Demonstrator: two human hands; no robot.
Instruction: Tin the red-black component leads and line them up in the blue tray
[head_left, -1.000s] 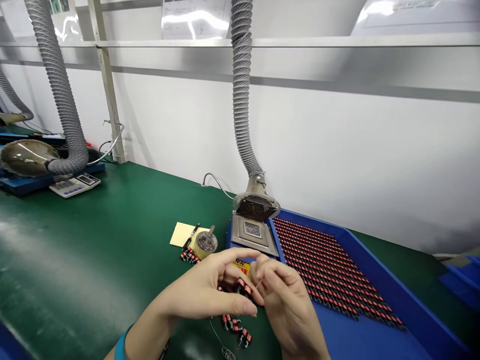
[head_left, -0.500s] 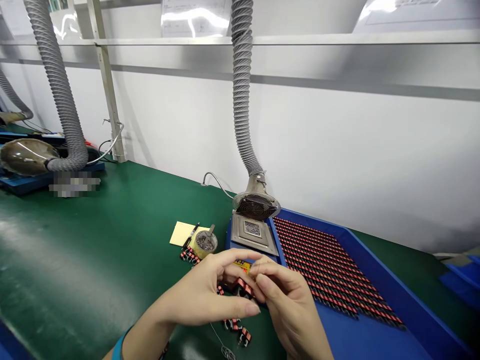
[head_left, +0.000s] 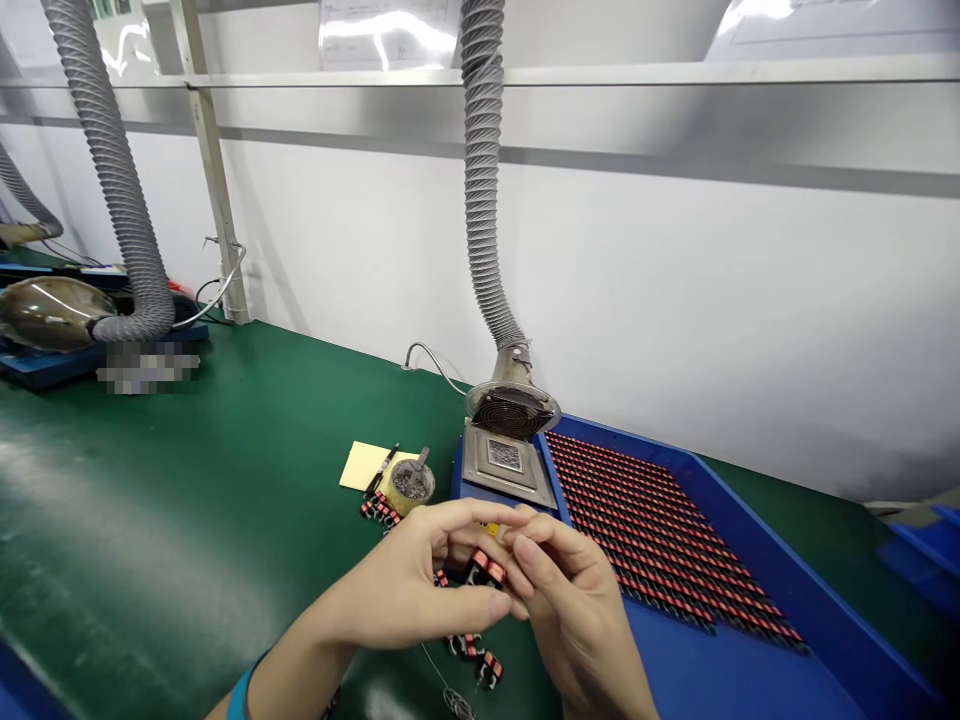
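My left hand (head_left: pixel 427 575) is curled with its thumb stretched forward, and a small black part with copper-red windings (head_left: pixel 486 568), like a coil, sits in its fingers. My right hand (head_left: pixel 577 600) meets the left fingertips, its thumb and forefinger pinched together. What that pinch holds, if anything, is too small to make out. Below the hands, more of these small coils (head_left: pixel 489 668) lie loose on the green table (head_left: pixel 285 500), beside a thin tangled wire (head_left: pixel 456 703).
To the right, a blue tray (head_left: pixel 750 670) carries many rows of coils (head_left: pixel 660 530). Ahead stands a solder pot (head_left: pixel 506 460) under a fume hood (head_left: pixel 514 405) with a grey hose (head_left: pixel 484 190). A round tub (head_left: pixel 411 485), pen (head_left: pixel 381 470) and yellow paper (head_left: pixel 361 465) lie left of it.
The coil in my left fingers has turned slightly, and my right hand has shifted a little left. The rest looks the same.
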